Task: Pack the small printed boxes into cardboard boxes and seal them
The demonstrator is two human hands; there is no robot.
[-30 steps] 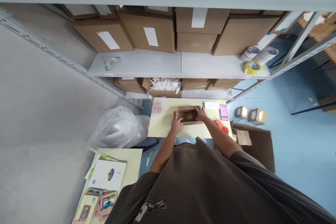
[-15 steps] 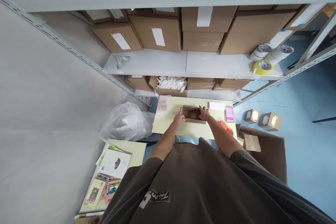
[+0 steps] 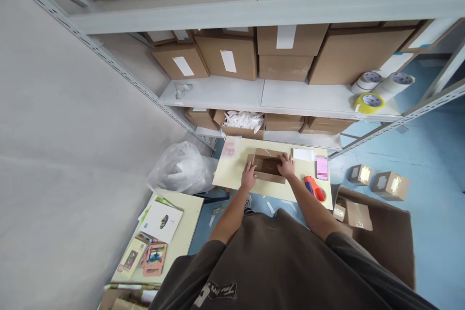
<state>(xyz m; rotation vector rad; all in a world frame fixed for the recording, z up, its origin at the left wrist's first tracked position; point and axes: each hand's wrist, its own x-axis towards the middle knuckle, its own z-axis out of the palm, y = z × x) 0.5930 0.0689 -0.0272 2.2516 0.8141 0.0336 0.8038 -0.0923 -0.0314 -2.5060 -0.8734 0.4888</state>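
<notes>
The box fills the middle of the desk, with the left grip and the right grip touching its ends. Left of the box the desk is bare up to a blurred card at the far corner. On the right the way is crowded: a white sheet, a pink card and an orange tape gun just beside the right forearm. A bare strip runs along the near edge. Behind, the shelf and its carton close off the far edge. A plastic bag blocks the floor on the left.
</notes>
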